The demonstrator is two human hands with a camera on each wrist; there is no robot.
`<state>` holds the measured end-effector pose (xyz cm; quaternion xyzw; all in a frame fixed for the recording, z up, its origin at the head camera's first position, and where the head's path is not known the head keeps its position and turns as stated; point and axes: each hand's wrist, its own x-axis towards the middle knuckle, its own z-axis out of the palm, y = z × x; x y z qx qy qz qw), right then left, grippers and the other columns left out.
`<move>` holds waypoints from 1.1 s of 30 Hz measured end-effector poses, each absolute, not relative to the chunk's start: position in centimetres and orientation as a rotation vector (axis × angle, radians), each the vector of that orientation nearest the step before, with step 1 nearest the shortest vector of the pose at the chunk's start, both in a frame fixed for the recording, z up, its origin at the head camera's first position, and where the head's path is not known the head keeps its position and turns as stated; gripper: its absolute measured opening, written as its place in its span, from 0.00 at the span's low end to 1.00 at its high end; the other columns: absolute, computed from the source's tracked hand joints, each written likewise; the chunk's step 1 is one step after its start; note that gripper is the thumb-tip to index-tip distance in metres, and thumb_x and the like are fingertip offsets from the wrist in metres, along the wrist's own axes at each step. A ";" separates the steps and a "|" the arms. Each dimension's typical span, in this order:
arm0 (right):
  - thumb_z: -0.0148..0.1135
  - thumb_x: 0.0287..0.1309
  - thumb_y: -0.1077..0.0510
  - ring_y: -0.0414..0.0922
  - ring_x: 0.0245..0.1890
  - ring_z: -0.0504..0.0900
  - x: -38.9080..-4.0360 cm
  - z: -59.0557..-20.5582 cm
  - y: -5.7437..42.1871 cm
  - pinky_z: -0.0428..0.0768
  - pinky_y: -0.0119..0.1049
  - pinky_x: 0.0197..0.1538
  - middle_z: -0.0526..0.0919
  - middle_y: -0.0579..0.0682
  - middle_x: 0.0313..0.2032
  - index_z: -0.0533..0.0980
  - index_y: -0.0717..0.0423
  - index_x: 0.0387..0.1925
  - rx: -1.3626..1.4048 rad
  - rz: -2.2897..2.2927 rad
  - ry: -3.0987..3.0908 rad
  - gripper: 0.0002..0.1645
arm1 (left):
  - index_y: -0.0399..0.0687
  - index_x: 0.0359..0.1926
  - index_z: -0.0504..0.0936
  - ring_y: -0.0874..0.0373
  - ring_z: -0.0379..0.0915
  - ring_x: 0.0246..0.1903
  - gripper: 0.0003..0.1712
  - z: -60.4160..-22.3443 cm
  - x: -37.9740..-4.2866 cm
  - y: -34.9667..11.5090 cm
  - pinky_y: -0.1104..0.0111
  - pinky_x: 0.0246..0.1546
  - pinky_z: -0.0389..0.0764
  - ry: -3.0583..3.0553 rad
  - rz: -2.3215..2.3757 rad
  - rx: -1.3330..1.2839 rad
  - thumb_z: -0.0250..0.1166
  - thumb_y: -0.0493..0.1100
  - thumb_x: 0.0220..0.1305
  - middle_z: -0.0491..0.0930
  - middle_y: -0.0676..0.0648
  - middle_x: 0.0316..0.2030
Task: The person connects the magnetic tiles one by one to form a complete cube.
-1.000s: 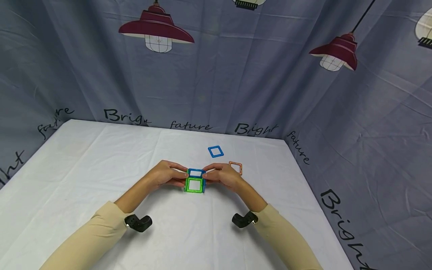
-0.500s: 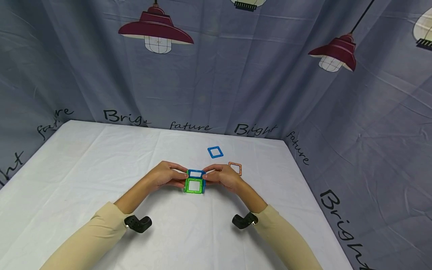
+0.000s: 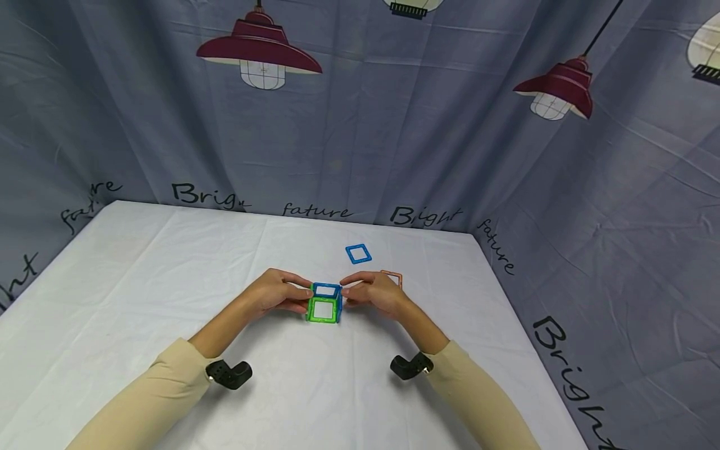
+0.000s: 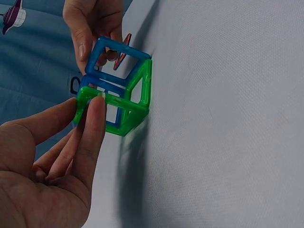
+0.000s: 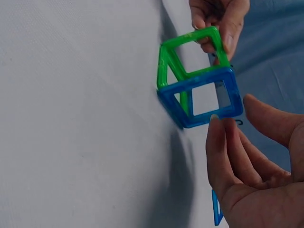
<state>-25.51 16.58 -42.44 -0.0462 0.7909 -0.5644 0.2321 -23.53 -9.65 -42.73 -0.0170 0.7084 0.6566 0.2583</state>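
A small cube of green and blue magnetic tiles [image 3: 325,299] stands on the white table between my hands. My left hand [image 3: 274,292] pinches its left side; in the left wrist view the fingertips [image 4: 97,107] are on the upper green edge. On the other side is my right hand [image 3: 378,292]. In the right wrist view its thumb [image 5: 254,107] is apart from the cube, while its relaxed fingertips [image 5: 215,121] lie right at the lower edge of the blue tile [image 5: 232,92].
Behind the cube lies a loose blue square tile [image 3: 351,258]. An orange square tile [image 3: 401,279] lies beyond my right hand, partly hidden by it. A grey curtain [image 3: 360,125] with printed lamps hangs around the white-covered table [image 3: 185,269].
My right hand has shifted slightly right, and its fingers have loosened from the cube. It covers more of the orange tile. My left hand and the cube stay in place.
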 end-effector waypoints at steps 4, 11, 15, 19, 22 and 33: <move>0.71 0.60 0.59 0.44 0.38 0.88 -25.8 -42.1 17.1 0.87 0.38 0.50 0.91 0.53 0.41 0.82 0.59 0.54 -0.093 -1.535 2.228 0.20 | 0.34 0.61 0.79 0.58 0.86 0.29 0.24 -42.7 -23.5 -9.7 0.64 0.40 0.89 1.932 1.764 -0.052 0.70 0.37 0.65 0.85 0.35 0.48; 0.71 0.58 0.62 0.50 0.46 0.88 -26.5 -41.8 18.2 0.87 0.40 0.54 0.89 0.54 0.45 0.81 0.64 0.55 -0.041 -1.592 2.236 0.22 | 0.33 0.61 0.79 0.58 0.86 0.29 0.24 -42.7 -23.5 -9.7 0.65 0.39 0.89 1.925 1.774 -0.040 0.70 0.37 0.65 0.86 0.35 0.48; 0.71 0.59 0.61 0.51 0.49 0.87 -27.0 -41.6 18.8 0.86 0.41 0.56 0.86 0.59 0.52 0.81 0.66 0.56 -0.005 -1.633 2.246 0.23 | 0.33 0.61 0.79 0.58 0.86 0.29 0.25 -42.8 -23.5 -9.7 0.64 0.39 0.89 1.926 1.778 -0.030 0.70 0.37 0.65 0.86 0.35 0.48; 0.70 0.60 0.58 0.53 0.52 0.86 -27.6 -41.4 19.6 0.86 0.40 0.57 0.84 0.59 0.56 0.80 0.65 0.57 0.045 -1.624 2.281 0.25 | 0.33 0.61 0.79 0.58 0.86 0.29 0.25 -42.9 -23.5 -9.7 0.64 0.39 0.89 1.928 1.779 -0.029 0.70 0.37 0.65 0.85 0.35 0.48; 0.71 0.61 0.56 0.56 0.55 0.84 -27.9 -41.2 20.1 0.85 0.41 0.58 0.84 0.57 0.56 0.80 0.63 0.58 0.091 -1.634 2.285 0.26 | 0.33 0.61 0.79 0.58 0.86 0.29 0.25 -42.8 -23.5 -9.7 0.64 0.39 0.90 1.928 1.779 -0.032 0.70 0.37 0.65 0.85 0.35 0.48; 0.67 0.64 0.58 0.52 0.57 0.83 -28.7 -41.2 22.6 0.82 0.45 0.63 0.80 0.60 0.62 0.78 0.63 0.61 0.101 -1.767 2.293 0.26 | 0.33 0.61 0.79 0.59 0.86 0.28 0.25 -42.8 -23.5 -9.7 0.64 0.40 0.90 1.921 1.777 -0.037 0.70 0.36 0.65 0.86 0.36 0.47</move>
